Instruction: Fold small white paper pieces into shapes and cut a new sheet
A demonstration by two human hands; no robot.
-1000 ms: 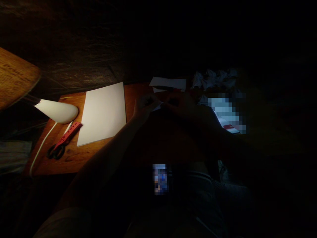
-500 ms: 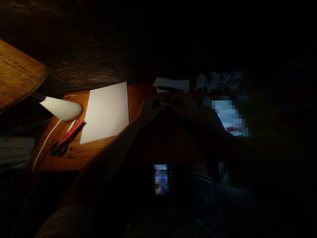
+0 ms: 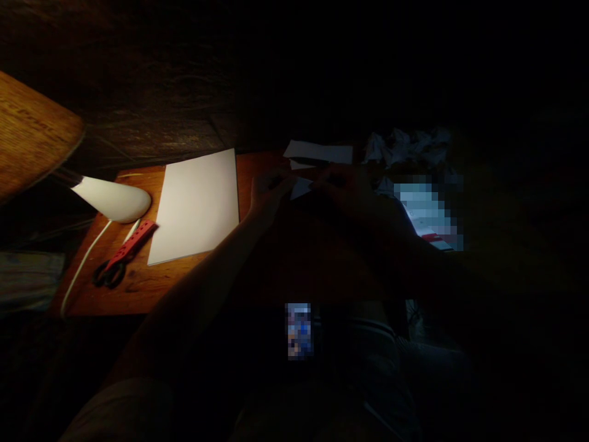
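In deep shadow over the wooden table point(image 3: 133, 301), my left hand point(image 3: 270, 189) and my right hand point(image 3: 343, 189) pinch a small folded piece of paper point(image 3: 301, 188) between them. The paper looks pale and roughly triangular. My left fingers are closed on its left side, my right fingers on its upper right edge; darkness hides the exact grip. Just beyond my hands lie white paper strips point(image 3: 322, 151) with a dark, thin object across them. Several folded paper shapes point(image 3: 399, 146) sit in a group to the far right.
A white stack of paper point(image 3: 197, 205) lies left of my hands. Further left stand a lamp point(image 3: 115, 199) with its cord, a red power strip point(image 3: 133, 242) and black-handled scissors point(image 3: 109, 274). A lit, blurred screen point(image 3: 427, 212) is at the right. A phone point(image 3: 299, 331) glows near my lap.
The folded paper between my hands has turned and now shows a larger triangular face. My hands have moved slightly apart, the left one a little to the left.
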